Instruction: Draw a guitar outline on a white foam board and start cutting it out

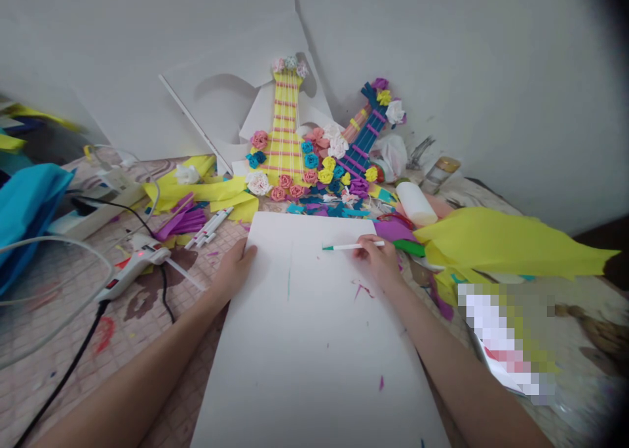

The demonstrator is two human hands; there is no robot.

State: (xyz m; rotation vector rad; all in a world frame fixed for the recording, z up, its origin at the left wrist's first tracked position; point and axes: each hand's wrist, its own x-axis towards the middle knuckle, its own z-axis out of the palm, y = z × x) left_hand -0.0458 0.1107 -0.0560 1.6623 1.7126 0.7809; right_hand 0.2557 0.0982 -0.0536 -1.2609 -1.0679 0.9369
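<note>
A large white board [304, 369] lies in front of me, with a thin blue-green line drawn on its upper left part. My left hand [236, 268] grips the board's upper left edge, thumb on top; its other fingers are mostly hidden. Between the fingers of my right hand [377, 259] is a white marker [344, 246] with a green tip, held almost level over the upper right of the board. The tip points left. Whether it touches the surface I cannot tell. Small purple and pink paper scraps lie on the board.
Paper-flowered guitar shapes, one yellow [286, 127] and one blue [361, 140], lean at the back. To the left are a glue gun [135, 264], cables, a power strip [93, 205] and several markers [210, 226]. Yellow crepe paper [511, 242] and a white roll [416, 202] lie right.
</note>
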